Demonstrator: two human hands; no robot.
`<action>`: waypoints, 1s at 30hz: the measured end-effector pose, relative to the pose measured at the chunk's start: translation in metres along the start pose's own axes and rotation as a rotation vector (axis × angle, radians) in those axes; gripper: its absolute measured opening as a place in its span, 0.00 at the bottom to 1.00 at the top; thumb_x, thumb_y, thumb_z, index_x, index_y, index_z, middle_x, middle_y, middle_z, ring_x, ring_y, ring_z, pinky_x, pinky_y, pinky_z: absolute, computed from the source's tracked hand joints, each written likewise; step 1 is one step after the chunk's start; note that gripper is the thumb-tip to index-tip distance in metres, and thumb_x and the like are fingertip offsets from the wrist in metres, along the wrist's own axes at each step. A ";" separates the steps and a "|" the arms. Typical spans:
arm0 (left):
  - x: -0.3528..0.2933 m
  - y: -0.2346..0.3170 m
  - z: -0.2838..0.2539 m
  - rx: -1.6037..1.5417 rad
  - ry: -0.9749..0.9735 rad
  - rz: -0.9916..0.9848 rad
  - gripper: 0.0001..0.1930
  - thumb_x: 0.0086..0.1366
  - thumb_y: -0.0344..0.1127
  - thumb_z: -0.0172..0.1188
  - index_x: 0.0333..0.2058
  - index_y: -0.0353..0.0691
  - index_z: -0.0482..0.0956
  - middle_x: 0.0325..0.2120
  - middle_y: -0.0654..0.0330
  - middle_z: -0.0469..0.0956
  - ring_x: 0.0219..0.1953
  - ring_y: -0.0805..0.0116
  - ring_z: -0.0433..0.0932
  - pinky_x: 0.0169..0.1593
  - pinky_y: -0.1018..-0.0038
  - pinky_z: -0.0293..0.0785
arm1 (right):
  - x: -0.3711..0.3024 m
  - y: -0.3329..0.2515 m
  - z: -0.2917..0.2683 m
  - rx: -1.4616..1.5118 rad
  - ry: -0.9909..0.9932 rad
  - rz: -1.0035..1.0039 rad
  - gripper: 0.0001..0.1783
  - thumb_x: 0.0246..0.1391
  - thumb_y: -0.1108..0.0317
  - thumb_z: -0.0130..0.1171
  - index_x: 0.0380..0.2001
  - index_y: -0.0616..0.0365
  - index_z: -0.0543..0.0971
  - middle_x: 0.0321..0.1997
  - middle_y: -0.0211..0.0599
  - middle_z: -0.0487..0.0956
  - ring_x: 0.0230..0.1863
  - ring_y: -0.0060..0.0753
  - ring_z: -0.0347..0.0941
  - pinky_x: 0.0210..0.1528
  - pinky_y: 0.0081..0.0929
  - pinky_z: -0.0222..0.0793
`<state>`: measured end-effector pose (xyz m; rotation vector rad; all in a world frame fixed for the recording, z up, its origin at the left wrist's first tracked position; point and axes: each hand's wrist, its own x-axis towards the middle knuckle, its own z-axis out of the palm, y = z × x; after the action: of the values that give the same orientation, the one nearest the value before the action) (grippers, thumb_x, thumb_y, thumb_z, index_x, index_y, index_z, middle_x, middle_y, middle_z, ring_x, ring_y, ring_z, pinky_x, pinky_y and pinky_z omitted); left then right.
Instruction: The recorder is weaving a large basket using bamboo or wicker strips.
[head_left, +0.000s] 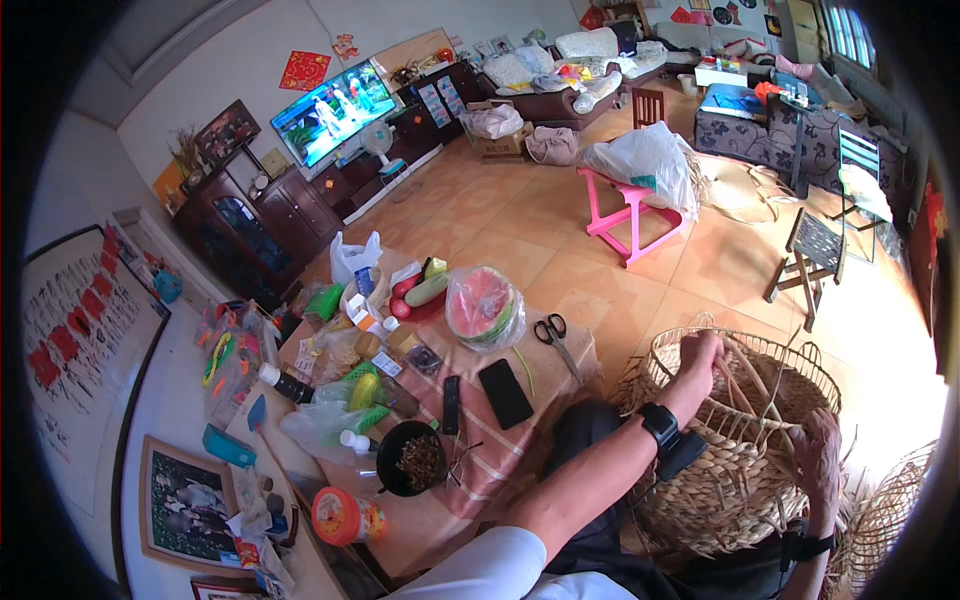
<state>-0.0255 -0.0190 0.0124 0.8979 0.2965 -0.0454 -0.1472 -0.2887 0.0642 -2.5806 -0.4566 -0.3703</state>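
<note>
The left hand (703, 356) is gripping long pale straw strands (737, 378) over the round tan woven-straw basket (715, 490) beside the dark-trousered legs (586, 438), while the right hand (820, 452), its grip unclear, is touching the near side, ideally keeping tension even.

1. A large, round, straw-coloured basket (715, 490) of plaited plant fibre sits at four o'clock in the view, its mouth facing up and its underside hidden.
2. Its outer wall is thick, chunky weave, with frayed ends sticking out at nine o'clock and along six o'clock.
3. A thin wire frame (815, 365) rings the mouth; upright wires stand bare from about one to three o'clock.
4. Long, flat, tan fibre strips (738, 392) lie across the mouth, running from near twelve o'clock toward five, loosely bent.
</note>
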 end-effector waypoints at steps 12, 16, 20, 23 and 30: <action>-0.120 0.059 0.015 1.647 -0.673 0.448 0.31 0.67 0.60 0.60 0.25 0.31 0.80 0.21 0.39 0.79 0.30 0.43 0.83 0.39 0.51 0.77 | -0.011 -0.005 0.015 -0.033 0.149 0.060 0.17 0.42 0.68 0.66 0.23 0.61 0.66 0.27 0.45 0.66 0.35 0.54 0.64 0.39 0.46 0.61; -0.120 0.060 0.004 1.464 -0.674 0.460 0.17 0.59 0.48 0.68 0.31 0.39 0.84 0.24 0.48 0.82 0.33 0.47 0.83 0.42 0.55 0.76 | -0.016 -0.014 0.006 -0.035 0.153 -0.001 0.16 0.42 0.68 0.67 0.23 0.61 0.67 0.27 0.45 0.67 0.35 0.54 0.65 0.40 0.47 0.61; -0.104 0.066 -0.004 1.413 -0.804 0.400 0.14 0.60 0.46 0.68 0.35 0.40 0.85 0.28 0.49 0.83 0.35 0.50 0.83 0.42 0.59 0.76 | -0.024 -0.039 -0.005 -0.081 0.120 0.064 0.14 0.43 0.66 0.67 0.23 0.59 0.70 0.27 0.44 0.70 0.35 0.54 0.68 0.42 0.47 0.62; -0.099 0.081 -0.012 1.403 -0.921 0.331 0.19 0.60 0.48 0.69 0.40 0.38 0.83 0.29 0.46 0.82 0.35 0.49 0.83 0.43 0.59 0.76 | -0.014 -0.060 -0.012 -0.064 0.035 0.072 0.11 0.41 0.68 0.66 0.25 0.58 0.74 0.30 0.45 0.74 0.39 0.56 0.71 0.46 0.49 0.64; -0.101 0.083 0.032 1.595 -1.099 0.230 0.23 0.54 0.49 0.71 0.41 0.36 0.82 0.30 0.45 0.83 0.36 0.51 0.83 0.41 0.60 0.76 | 0.035 -0.039 -0.045 0.178 -0.444 0.164 0.31 0.71 0.46 0.50 0.26 0.64 0.80 0.22 0.49 0.78 0.29 0.53 0.77 0.35 0.46 0.70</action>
<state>-0.1008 -0.0006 0.1220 2.2817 -1.0534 -0.6012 -0.1387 -0.2707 0.1302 -2.4942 -0.4012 0.2950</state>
